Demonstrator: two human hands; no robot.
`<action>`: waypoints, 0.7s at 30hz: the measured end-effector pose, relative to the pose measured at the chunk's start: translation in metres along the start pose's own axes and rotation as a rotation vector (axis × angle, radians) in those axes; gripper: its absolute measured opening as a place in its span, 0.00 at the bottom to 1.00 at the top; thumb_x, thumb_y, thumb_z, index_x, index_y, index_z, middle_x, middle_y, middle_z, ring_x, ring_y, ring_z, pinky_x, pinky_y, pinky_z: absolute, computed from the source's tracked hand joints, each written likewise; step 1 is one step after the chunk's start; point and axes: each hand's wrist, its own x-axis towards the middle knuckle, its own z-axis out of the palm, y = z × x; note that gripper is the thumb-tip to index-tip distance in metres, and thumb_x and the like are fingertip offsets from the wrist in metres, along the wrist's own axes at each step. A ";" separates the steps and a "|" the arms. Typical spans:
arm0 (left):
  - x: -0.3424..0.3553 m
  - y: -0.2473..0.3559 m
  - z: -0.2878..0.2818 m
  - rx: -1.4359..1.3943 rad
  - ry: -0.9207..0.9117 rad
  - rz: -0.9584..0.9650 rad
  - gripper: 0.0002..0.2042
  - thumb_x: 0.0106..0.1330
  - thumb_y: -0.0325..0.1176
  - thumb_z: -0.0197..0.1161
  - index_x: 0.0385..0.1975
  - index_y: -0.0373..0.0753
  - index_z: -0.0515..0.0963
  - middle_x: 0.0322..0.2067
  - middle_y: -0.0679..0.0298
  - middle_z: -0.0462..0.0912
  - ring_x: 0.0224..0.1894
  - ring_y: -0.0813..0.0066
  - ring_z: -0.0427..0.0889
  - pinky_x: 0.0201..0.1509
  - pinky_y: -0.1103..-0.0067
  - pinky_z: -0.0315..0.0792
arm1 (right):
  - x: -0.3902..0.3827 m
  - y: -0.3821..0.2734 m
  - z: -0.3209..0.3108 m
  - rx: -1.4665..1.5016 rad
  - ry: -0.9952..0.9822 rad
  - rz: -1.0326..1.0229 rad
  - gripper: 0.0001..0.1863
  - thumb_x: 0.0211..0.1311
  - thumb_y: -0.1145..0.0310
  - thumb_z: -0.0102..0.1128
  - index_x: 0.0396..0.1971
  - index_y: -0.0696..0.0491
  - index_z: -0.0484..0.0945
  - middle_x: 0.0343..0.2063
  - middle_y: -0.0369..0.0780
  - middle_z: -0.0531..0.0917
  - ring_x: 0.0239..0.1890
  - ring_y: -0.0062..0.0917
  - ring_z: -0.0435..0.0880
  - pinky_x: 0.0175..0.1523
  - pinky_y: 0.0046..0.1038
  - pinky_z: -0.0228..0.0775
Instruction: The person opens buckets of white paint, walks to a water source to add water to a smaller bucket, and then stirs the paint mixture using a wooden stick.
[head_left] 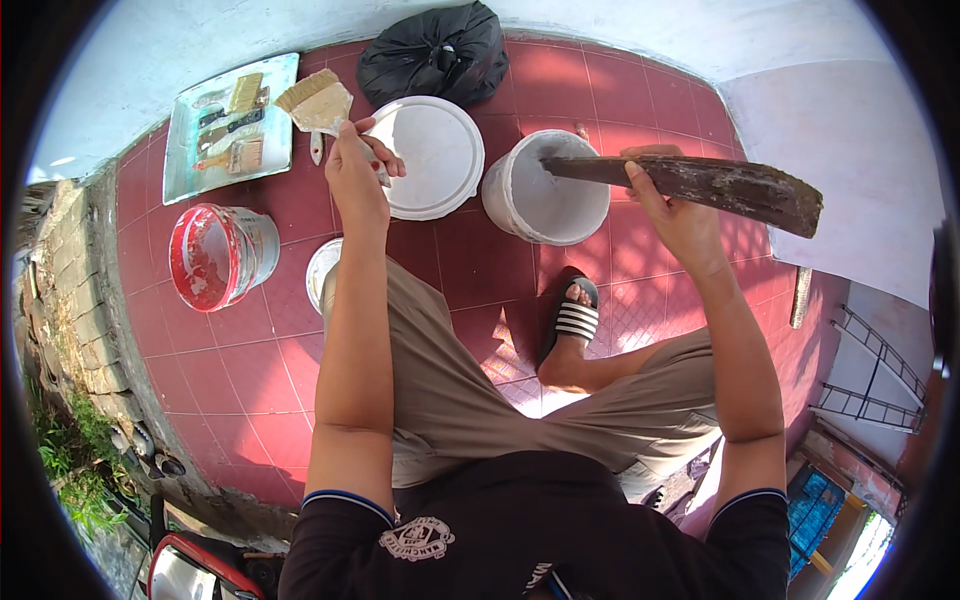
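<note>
My left hand (360,170) is closed round the handle of a wide flat paintbrush (322,106), its pale bristles pointing up and away to the left, held in the air left of a round white lid (428,160). With my right hand (678,212) I grip a dark, rough wooden stick (735,186). The stick lies slanted, nearly level, and its narrow end reaches into a white bucket (496,202). White paint coats the inside of this bucket; how deep it is I cannot tell. The stick's broad end sticks out to the right of my hand.
At the far left a pale tray (281,112) holds several brushes. In front of it stands a red-rimmed, paint-smeared bucket (260,250). A white container (318,268) is partly hidden by my left arm. A black plastic bag (425,60) sits by the wall on red floor tiles (485,255).
</note>
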 end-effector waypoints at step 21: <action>0.005 -0.001 -0.002 -0.015 0.035 -0.009 0.19 0.77 0.42 0.45 0.40 0.28 0.73 0.16 0.63 0.72 0.13 0.77 0.68 0.18 0.76 0.68 | -0.005 -0.027 -0.073 0.244 0.329 0.110 0.11 0.70 0.71 0.57 0.42 0.64 0.80 0.29 0.42 0.85 0.26 0.22 0.84 0.30 0.22 0.78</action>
